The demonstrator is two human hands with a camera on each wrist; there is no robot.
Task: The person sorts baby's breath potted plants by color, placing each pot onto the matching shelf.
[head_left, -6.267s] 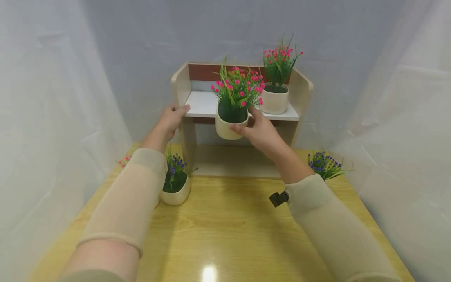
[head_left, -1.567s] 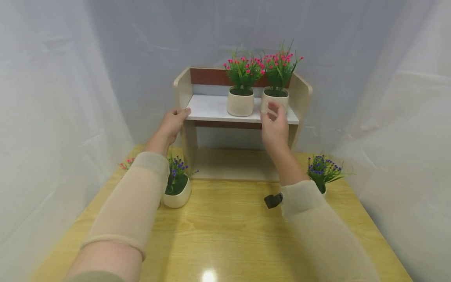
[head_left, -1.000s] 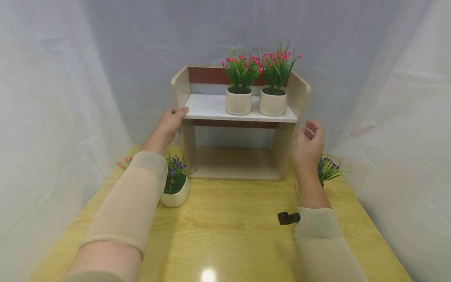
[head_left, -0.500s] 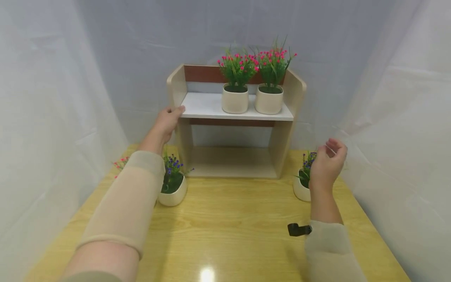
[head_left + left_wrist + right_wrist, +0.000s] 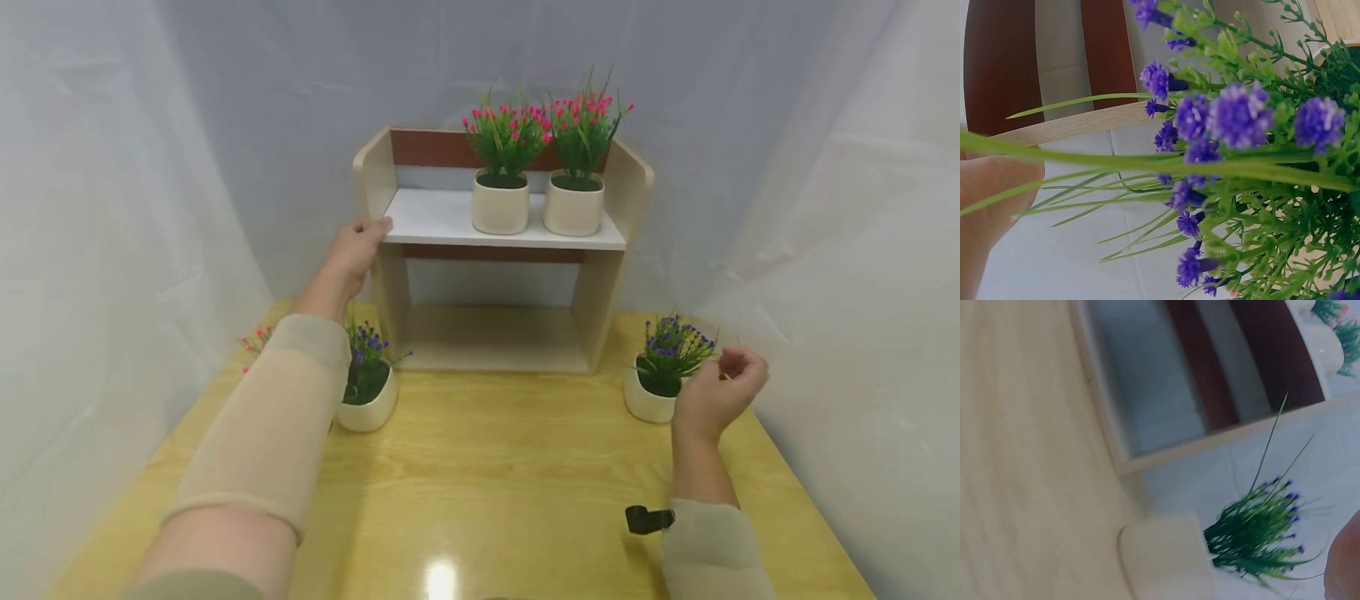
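Observation:
My left hand grips the left side of a two-level wooden shelf, its thumb at the front edge of the white upper board. Two cream pots of pink flowers, one mid-board and one nearer the right panel, stand side by side on that board. My right hand holds nothing and has loosely bent fingers. It is beside a cream pot of purple flowers right of the shelf, overlapping its leaves in the head view. The right wrist view shows this pot close by.
Below my left forearm, another purple-flowered pot stands on the yellow wood table. Pink blossoms show behind the left sleeve, which hides their base. Pale sheeting hangs along the sides and back. A black strap piece juts from the right cuff.
My right hand set the second pink-flowered pot on the upper board, let go, and moved right and down to beside the purple-flowered pot. My left hand has stayed on the shelf.

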